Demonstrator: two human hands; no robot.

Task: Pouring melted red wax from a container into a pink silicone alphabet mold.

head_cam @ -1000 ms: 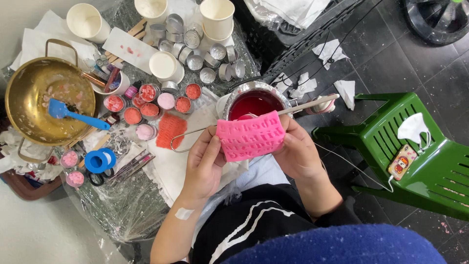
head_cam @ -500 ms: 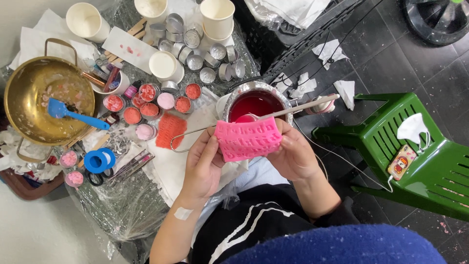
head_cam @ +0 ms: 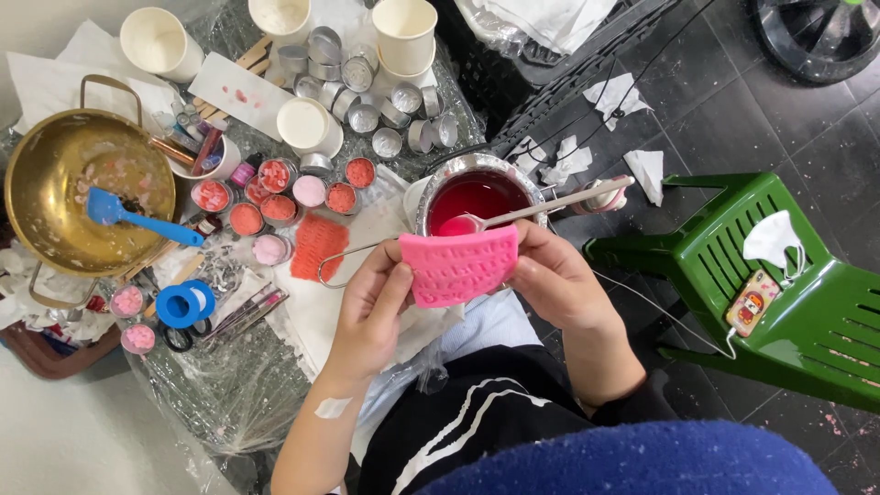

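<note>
The left hand [head_cam: 371,307] and right hand [head_cam: 550,275], fingers clamped on the pink embossed silicone mould [head_cam: 458,266], should probably keep it level above the steel cup of red liquid [head_cam: 472,197].

Dark tiled floor [head_cam: 733,110] fills the upper right of the frame, scattered with crumpled white tissues [head_cam: 605,96], while a green plastic chair [head_cam: 807,312] stands at the right edge.
</note>
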